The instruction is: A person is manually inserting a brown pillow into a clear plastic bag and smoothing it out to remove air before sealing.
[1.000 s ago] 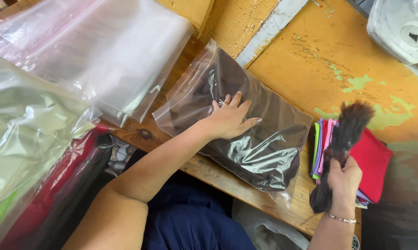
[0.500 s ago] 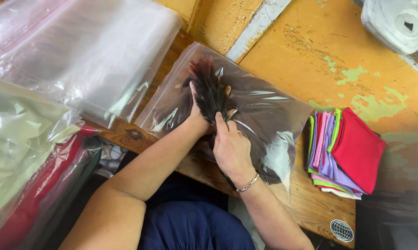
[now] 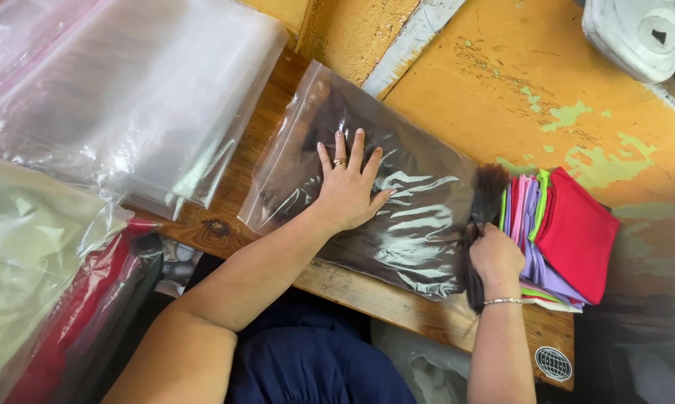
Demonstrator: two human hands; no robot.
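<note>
Worn yellow-painted wooden table (image 3: 502,90)

Under the flat fingers of the left hand (image 3: 346,191), the dark contents of the clear bag (image 3: 420,224) blur behind glare, so their kind cannot be told. The right hand (image 3: 495,258) closes round a dark hair bundle (image 3: 487,198), its fingertips hidden beneath it. Beyond them, the white machine (image 3: 637,34) is cut off by the top edge.
</note>
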